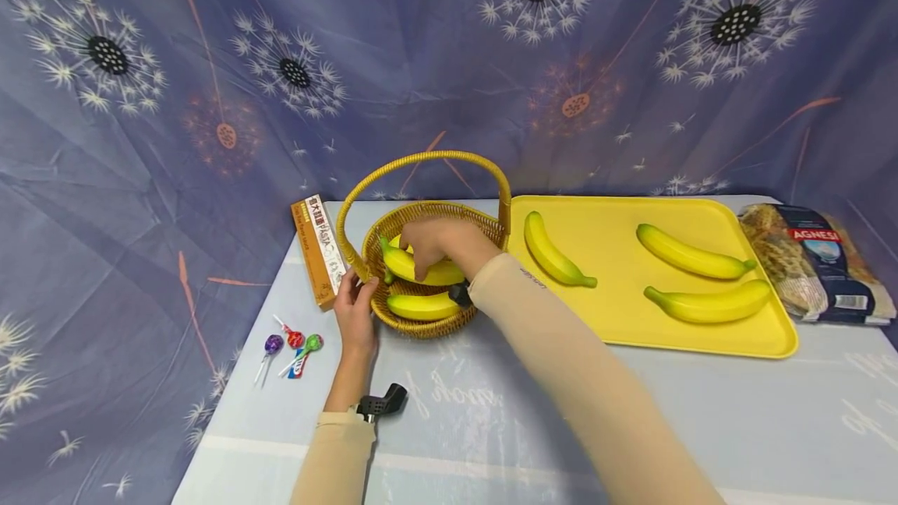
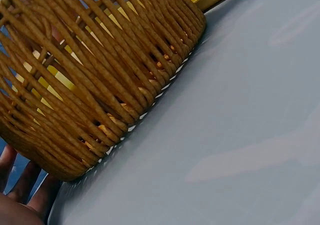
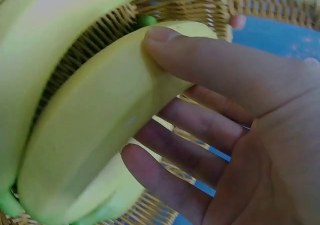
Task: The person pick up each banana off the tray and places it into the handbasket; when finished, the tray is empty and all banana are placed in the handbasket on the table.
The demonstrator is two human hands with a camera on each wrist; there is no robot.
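Observation:
A yellow wicker basket (image 1: 421,329) with a tall arched handle stands on the table and holds several bananas. My left hand (image 1: 355,314) grips its left side, near the foot of the handle; the left wrist view shows those fingers against the woven wall (image 2: 115,70). Inside the basket, my right hand (image 1: 445,241) holds a banana (image 3: 100,105), thumb on one side and fingers curled along the other. Another banana (image 1: 421,307) lies in front of it, and a further one (image 1: 397,241) shows partly behind.
Right of the basket, a yellow tray (image 1: 617,310) carries three bananas (image 1: 554,252). A pasta bag (image 1: 817,263) lies past its right end. Left of the basket are a pasta box (image 1: 319,252), a purple lollipop (image 1: 273,344), two more lollipops and a small packet (image 1: 298,365). A curtain (image 1: 435,76) hangs behind.

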